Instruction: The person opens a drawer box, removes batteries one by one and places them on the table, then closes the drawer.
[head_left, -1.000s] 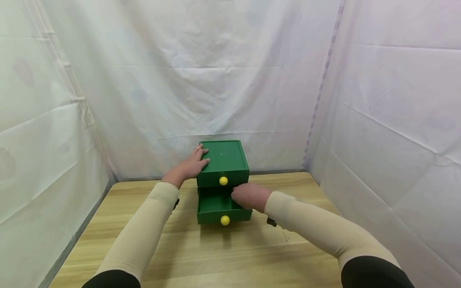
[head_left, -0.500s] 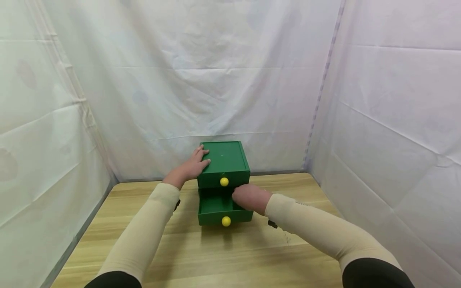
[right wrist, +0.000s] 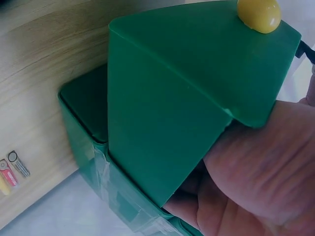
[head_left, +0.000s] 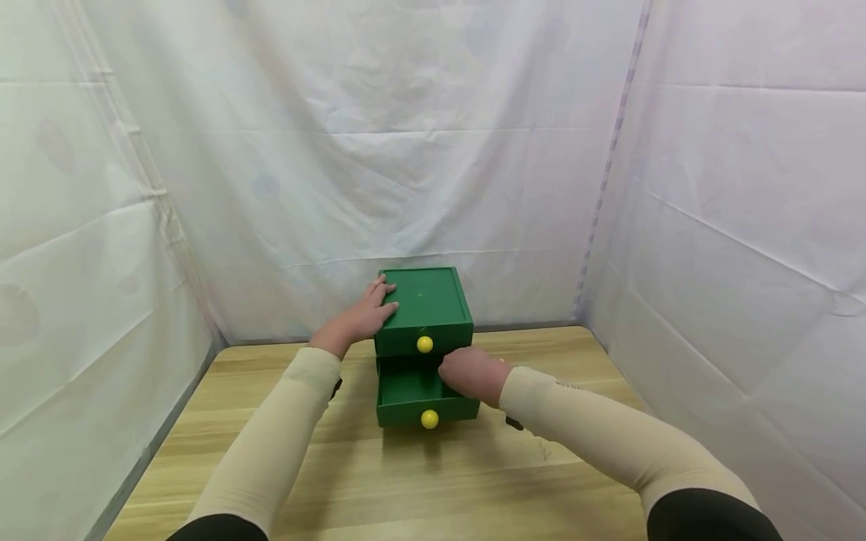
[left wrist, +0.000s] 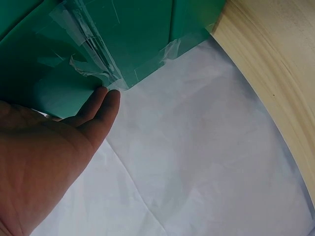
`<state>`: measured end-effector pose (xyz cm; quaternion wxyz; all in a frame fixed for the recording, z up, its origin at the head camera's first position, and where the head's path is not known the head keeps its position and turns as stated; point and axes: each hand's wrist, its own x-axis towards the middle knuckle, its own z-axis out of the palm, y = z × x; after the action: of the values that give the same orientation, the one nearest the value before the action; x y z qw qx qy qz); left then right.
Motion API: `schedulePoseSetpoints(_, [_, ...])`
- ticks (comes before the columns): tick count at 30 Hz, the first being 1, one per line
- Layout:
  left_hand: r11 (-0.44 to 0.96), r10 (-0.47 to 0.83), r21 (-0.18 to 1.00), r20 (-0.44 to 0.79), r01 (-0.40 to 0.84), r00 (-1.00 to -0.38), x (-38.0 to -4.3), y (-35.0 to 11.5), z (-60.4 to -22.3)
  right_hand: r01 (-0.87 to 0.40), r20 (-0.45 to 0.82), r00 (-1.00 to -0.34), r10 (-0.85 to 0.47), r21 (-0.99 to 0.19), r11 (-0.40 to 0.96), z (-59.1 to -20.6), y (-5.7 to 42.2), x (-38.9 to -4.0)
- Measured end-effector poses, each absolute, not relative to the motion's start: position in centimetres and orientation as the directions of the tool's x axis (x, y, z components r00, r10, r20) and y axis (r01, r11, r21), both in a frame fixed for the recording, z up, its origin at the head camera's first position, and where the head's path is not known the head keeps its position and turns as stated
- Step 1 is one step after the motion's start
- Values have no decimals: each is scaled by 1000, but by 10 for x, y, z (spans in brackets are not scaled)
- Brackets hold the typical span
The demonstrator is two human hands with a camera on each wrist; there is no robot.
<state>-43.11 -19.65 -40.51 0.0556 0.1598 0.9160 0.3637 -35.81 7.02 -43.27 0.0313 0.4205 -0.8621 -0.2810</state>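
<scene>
A small green cabinet (head_left: pixel 426 297) with drawers stands near the back of the wooden table. Its lower drawer (head_left: pixel 428 412) is pulled out, with a yellow ball knob on the front. My left hand (head_left: pixel 361 315) rests on the cabinet's top left edge, fingers spread. In the left wrist view, two fingertips of the left hand (left wrist: pixel 54 147) lie beside its clear-taped green wall. My right hand (head_left: pixel 475 372) reaches over the right side wall into the lower drawer. In the right wrist view, the right hand (right wrist: pixel 261 172) is beside that wall; its fingertips, and anything they hold, are hidden.
The upper drawer's yellow knob (head_left: pixel 424 344) sits just above the right hand. Small battery-like cylinders (right wrist: pixel 18 163) lie on the table (right wrist: pixel 44 54) to the cabinet's right. White curtains (head_left: pixel 406 150) enclose the back and both sides.
The whole scene shifts slightly right and down in the head view. Both hands keep nearly the same places on the cabinet and in the drawer.
</scene>
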Motion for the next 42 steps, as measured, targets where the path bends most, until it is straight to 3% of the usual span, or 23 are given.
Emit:
schedulePoseSetpoints(21, [673, 347, 684, 45, 282, -937, -428, -195, -405, -787, -194, -567, -801, 414, 457, -437, 82, -369])
schedulePoseSetpoints(26, [663, 350, 695, 40, 277, -936, -426, -195, -405, -815, -218, -556, -802, 333, 474, -436, 84, -373])
schedulePoseSetpoints(33, [678, 343, 681, 38, 275, -939, -423, -198, -408, -875, -230, -484, -844, 151, 460, -441, 87, -381])
schedulePoseSetpoints(42, [667, 341, 694, 39, 271, -939, -433, -197, -410, -867, -170, -491, -855, 2, 498, -438, 93, -386])
